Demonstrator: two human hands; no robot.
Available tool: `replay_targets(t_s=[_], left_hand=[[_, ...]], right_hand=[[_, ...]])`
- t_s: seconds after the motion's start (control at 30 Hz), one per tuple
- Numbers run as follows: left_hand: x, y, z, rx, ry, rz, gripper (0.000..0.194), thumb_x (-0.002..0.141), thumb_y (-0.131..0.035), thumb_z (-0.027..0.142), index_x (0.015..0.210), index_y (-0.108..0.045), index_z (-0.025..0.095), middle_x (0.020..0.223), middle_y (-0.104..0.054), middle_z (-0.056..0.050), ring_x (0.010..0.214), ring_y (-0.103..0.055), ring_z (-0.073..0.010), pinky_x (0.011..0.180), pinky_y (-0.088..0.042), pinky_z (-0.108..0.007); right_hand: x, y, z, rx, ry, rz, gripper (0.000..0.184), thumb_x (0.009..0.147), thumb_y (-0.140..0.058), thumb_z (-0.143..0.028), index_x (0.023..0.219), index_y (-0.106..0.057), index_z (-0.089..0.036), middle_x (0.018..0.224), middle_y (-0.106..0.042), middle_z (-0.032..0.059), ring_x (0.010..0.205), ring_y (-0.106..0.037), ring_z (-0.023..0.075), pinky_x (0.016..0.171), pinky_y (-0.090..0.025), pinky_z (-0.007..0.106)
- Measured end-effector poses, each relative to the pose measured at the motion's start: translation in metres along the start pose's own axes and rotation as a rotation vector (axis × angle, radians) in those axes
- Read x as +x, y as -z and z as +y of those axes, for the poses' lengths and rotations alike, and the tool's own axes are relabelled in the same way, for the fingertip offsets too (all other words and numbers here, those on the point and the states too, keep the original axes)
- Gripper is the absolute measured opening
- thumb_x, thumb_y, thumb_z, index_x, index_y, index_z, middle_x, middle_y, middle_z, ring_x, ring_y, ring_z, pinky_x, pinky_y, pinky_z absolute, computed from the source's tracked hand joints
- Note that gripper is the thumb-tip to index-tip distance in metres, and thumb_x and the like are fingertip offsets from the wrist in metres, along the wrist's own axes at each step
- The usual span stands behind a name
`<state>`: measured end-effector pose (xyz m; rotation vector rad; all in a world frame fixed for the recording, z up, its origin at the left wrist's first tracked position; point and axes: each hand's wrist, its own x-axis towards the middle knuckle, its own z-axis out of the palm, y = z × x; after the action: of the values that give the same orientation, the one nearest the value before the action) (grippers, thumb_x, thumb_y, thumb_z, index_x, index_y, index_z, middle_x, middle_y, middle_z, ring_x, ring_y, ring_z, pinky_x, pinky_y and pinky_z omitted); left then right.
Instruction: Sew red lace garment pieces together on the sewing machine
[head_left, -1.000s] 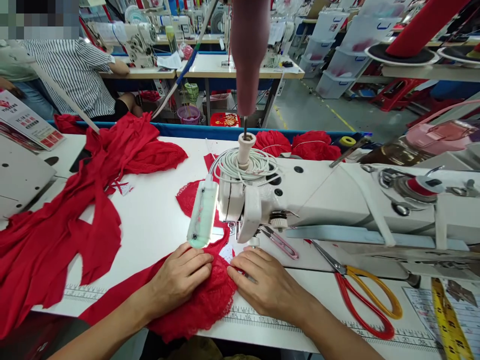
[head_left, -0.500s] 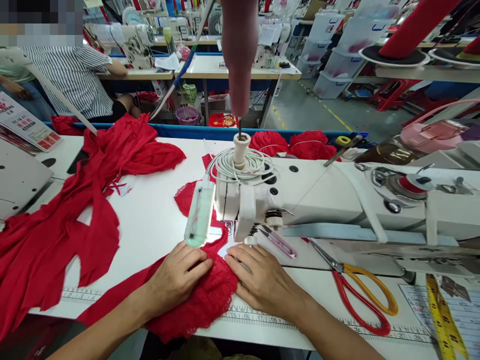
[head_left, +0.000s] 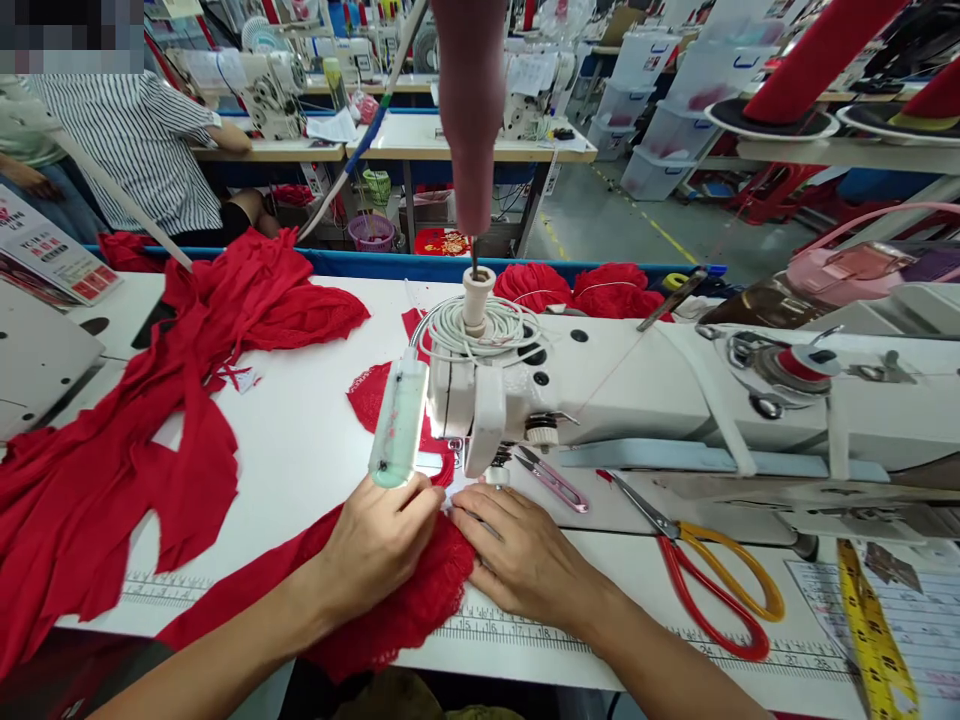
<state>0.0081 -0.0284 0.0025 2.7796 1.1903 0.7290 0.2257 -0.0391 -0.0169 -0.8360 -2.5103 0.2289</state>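
Observation:
My left hand point(head_left: 386, 548) is closed, thumb and bent fingers pinching the red lace fabric point(head_left: 431, 590) just in front of the sewing machine head point(head_left: 469, 400). Stretched fingers of my right hand point(head_left: 525, 560) rest on the fabric's right edge, close to the left fingertips. A thin dark thing, too hidden to name, shows between the right fingers. The lace piece hangs over the table's front edge, and a red strip runs left from it. More red lace point(head_left: 367, 395) lies behind the needle area. A clear greenish lamp point(head_left: 400, 425) hides part of the needle area.
Pink thread snips point(head_left: 551, 480) and scissors with red and orange handles point(head_left: 716, 575) lie right of my hands. A yellow tape measure point(head_left: 874, 630) is farther right. Red garments point(head_left: 187, 400) are heaped at left. Red bundles point(head_left: 615, 290) sit behind the machine. A person point(head_left: 142, 150) sits beyond.
My left hand has moved slightly up and right, its fingers drawing together into a pinch near the right fingertips. My right hand has stayed almost in place. The view has shifted slightly.

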Motion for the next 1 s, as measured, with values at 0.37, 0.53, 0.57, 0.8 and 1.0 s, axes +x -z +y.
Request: replay_targets(t_s=[0.37,0.53,0.57,0.8,1.0], left_hand=[[0.01,-0.028,0.0,0.095,0.176,0.02,0.016,0.096,-0.049,0.02,0.084,-0.059,0.018,0.074,-0.061,-0.002,0.063,-0.055,-0.0185,0.056,-0.037,-0.03],[0.009,-0.031,0.0,0.12,0.067,0.145,0.019,0.096,-0.049,0.013,0.082,-0.062,0.017,0.072,-0.059,-0.003,0.068,-0.054,-0.0174,0.062,-0.038,-0.029],[0.009,-0.032,-0.001,0.132,0.059,0.145,0.019,0.096,-0.05,0.012,0.082,-0.062,0.017,0.071,-0.059,-0.003,0.068,-0.054,-0.0174,0.062,-0.038,-0.029],[0.007,-0.031,-0.002,0.151,0.025,0.105,0.017,0.093,-0.051,0.007,0.087,-0.064,0.017,0.073,-0.059,-0.003,0.069,-0.053,-0.0176,0.064,-0.038,-0.03],[0.003,-0.025,0.002,0.174,-0.019,0.024,0.019,0.095,-0.047,0.007,0.096,-0.064,0.015,0.078,-0.061,-0.004,0.071,-0.053,-0.0179,0.067,-0.041,-0.031]], right_hand=[[0.0,0.004,-0.003,-0.062,-0.009,0.023,0.029,0.086,-0.059,-0.02,0.114,-0.062,-0.011,0.113,-0.064,0.0154,0.106,-0.056,0.0265,0.092,-0.048,0.043],[-0.001,0.004,-0.003,-0.132,-0.039,0.055,0.032,0.084,-0.06,-0.017,0.115,-0.063,-0.011,0.107,-0.064,0.014,0.094,-0.054,0.025,0.083,-0.046,0.039],[-0.001,0.003,-0.002,-0.135,-0.035,0.052,0.032,0.084,-0.061,-0.017,0.115,-0.063,-0.011,0.106,-0.064,0.0136,0.093,-0.054,0.0249,0.083,-0.046,0.039],[-0.001,0.001,-0.002,-0.162,-0.008,0.051,0.032,0.084,-0.062,-0.019,0.115,-0.063,-0.01,0.105,-0.064,0.0136,0.097,-0.054,0.0259,0.086,-0.042,0.041],[-0.002,0.001,-0.002,-0.169,-0.008,0.042,0.03,0.086,-0.06,-0.021,0.114,-0.063,-0.011,0.107,-0.065,0.0145,0.097,-0.055,0.0263,0.089,-0.042,0.042]])
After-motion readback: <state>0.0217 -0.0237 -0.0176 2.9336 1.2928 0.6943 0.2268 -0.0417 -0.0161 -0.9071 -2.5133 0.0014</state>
